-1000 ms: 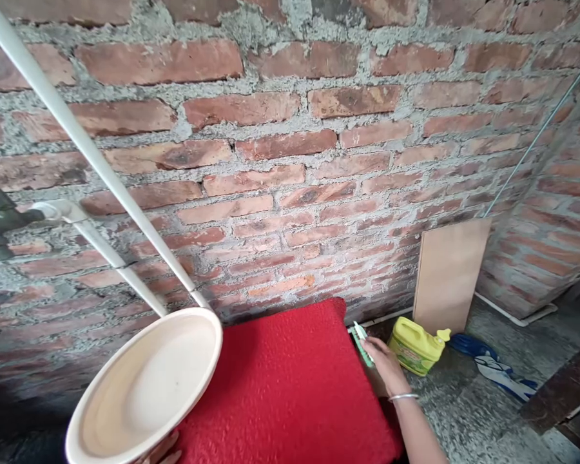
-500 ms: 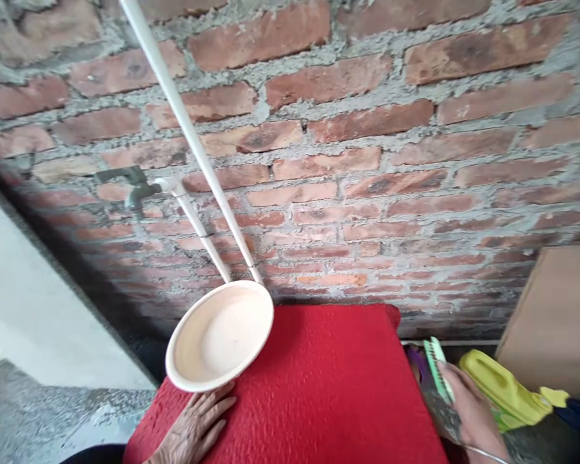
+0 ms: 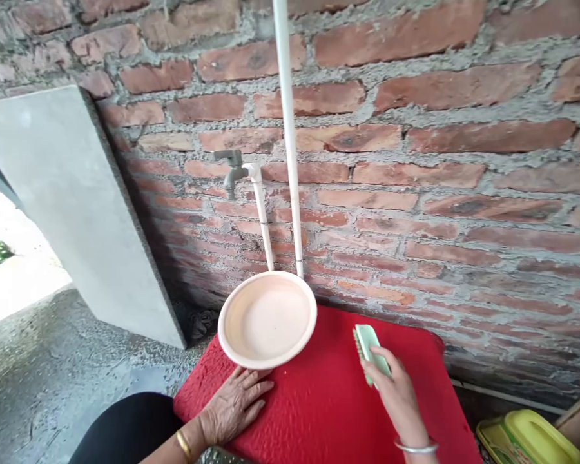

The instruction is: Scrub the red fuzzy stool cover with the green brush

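Left hand (image 3: 232,406) lying by a cream basin (image 3: 270,322), right hand (image 3: 391,383) gripping a scrub brush (image 3: 367,341)

The cream basin is sitting just beyond the left hand's fingertips, on the red cloth (image 3: 328,419), its round mouth facing up. Its pale floor is showing all the way across, with one small dark speck near the middle. The left hand is resting palm down on the cloth, its fingers slightly spread and reaching toward the near rim; whether they are touching the basin I cannot tell. A gold bangle (image 3: 183,446) is circling that wrist.

The right hand is pinching the light green scrub brush between thumb and fingers, and the bristles are facing left, toward the basin. The brush is showing over the cloth (whether it is touching the fabric is hard to judge). A silver bangle (image 3: 415,446) is ringing the right wrist.

Right of the right hand, past the cloth's edge, a yellow jug (image 3: 531,438) is standing partly out of view, with a printed label showing; its contents are hidden by its walls. Beyond the left hand and the basin, a grey tap (image 3: 232,173) is jutting from a white pipe along the brick wall (image 3: 406,174).
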Demonstrator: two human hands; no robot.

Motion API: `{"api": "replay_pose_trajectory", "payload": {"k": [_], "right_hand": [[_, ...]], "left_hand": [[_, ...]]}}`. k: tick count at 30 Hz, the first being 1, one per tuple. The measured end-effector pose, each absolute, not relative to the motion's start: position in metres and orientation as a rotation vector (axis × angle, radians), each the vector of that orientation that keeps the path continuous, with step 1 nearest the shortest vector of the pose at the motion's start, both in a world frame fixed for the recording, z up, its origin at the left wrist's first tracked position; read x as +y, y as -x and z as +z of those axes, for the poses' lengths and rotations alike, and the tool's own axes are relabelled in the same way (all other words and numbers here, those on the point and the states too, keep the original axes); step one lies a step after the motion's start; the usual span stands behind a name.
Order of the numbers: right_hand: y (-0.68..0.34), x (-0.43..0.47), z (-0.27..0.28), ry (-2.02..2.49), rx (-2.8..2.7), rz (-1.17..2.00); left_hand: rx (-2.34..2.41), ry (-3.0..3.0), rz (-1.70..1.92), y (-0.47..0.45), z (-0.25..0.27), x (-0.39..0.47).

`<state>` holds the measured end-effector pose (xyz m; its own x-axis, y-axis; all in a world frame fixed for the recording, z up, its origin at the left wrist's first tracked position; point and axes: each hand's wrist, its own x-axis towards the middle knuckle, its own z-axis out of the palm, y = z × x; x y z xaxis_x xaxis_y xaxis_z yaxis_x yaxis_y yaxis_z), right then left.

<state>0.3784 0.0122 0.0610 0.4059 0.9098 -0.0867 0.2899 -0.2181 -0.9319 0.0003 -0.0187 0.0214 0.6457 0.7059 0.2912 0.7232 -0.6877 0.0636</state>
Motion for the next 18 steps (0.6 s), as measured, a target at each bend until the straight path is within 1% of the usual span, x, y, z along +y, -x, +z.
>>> {"api": "replay_pose_trajectory", "payload": {"k": [6,9,13,16,18], "right_hand": [[-0.291,0.067,0.079,2.089,-1.551,0.584],[-0.267,0.082,0.082,2.204,-1.684,0.548],[-0.274,0.083,0.082,2.304,-1.746,0.513],[-0.298,0.07,0.08,2.465,-1.634,0.451],[-0.308,0.057,0.078,2.494,-1.537,0.454]], "left_hand": [[-1.289,2.853,-0.533,-0.007,0.024,-0.021],[-1.303,2.86,-0.602,-0.009,0.023,-0.02],[-1.306,2.867,-0.659,-0.01,0.015,-0.019],[-1.335,2.878,-0.694,-0.013,0.006,-0.018],[-1.372,2.885,-0.718,-0.017,0.002,-0.018]]}}
